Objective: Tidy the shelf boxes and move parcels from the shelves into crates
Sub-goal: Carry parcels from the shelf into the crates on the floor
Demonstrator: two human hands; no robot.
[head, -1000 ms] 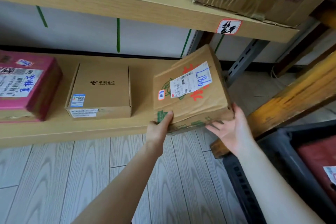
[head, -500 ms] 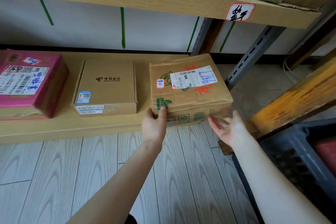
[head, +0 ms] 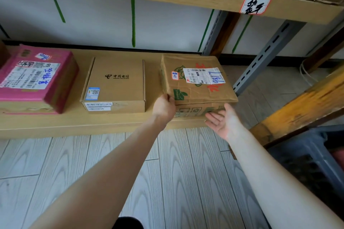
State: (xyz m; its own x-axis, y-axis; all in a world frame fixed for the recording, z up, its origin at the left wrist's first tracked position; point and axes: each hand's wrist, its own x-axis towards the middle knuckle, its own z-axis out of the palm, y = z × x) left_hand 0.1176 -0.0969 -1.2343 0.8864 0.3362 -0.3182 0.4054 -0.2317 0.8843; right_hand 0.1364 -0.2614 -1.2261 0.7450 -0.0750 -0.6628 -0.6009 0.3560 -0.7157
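The worn brown cardboard parcel with a white shipping label and red and green print (head: pixel 197 85) is lying flat at the right end of the low, light wooden shelf (head: pixel 74 122), close to its front edge. The left grip (head: pixel 163 107) is curling round the parcel's near left corner, with the thumb on the top edge. The right grip (head: pixel 221 121) is spread, palm turned up, and its straight fingertips are touching the parcel's front face near the lower right corner. A plain brown cardboard box with a black logo (head: pixel 115 83) is sitting just to the left of the parcel, apart from it, and a pink box with a white label (head: pixel 35 78) is resting further left on the same shelf. A dark plastic crate (head: pixel 307 154) is standing on the grey plank floor (head: pixel 167 173) at the lower right, beside an orange-brown wooden beam (head: pixel 307 104).
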